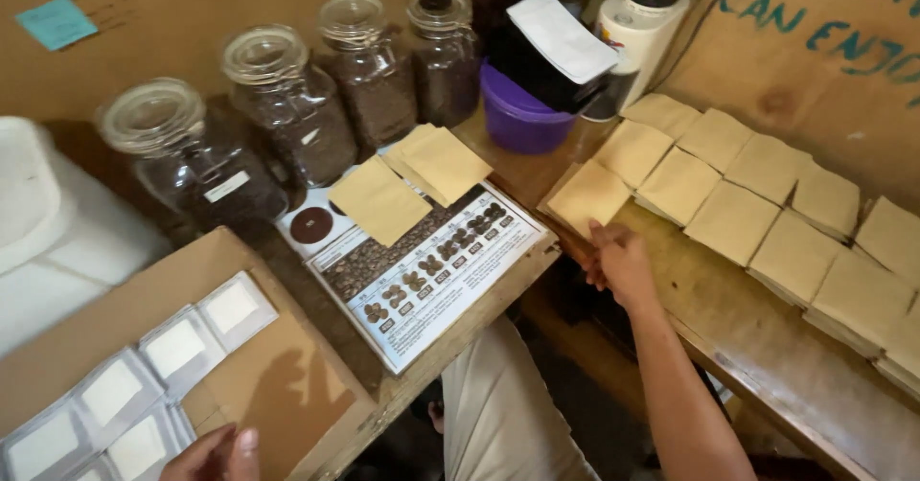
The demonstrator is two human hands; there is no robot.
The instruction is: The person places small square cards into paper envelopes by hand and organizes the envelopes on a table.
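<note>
Down at the bottom edge the left hand [213, 454] rests flat and loose on a cardboard sheet [278, 385], holding nothing, right beside a row of silvery-white sachets [144, 385]. Further out, the right hand [621, 265] reaches over the wooden bench [757, 347], fingers relaxed with the tips touching the nearest brown paper packet [588, 196]. Behind that, more packets lie in overlapping rows, plus glass jars of coffee beans [297, 107] at the back.

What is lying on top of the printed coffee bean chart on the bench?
Two tan paper pouches lie on the chart, covering its upper part. Rows of bean pictures show below; whatever is printed beneath the pouches is hidden.
</note>
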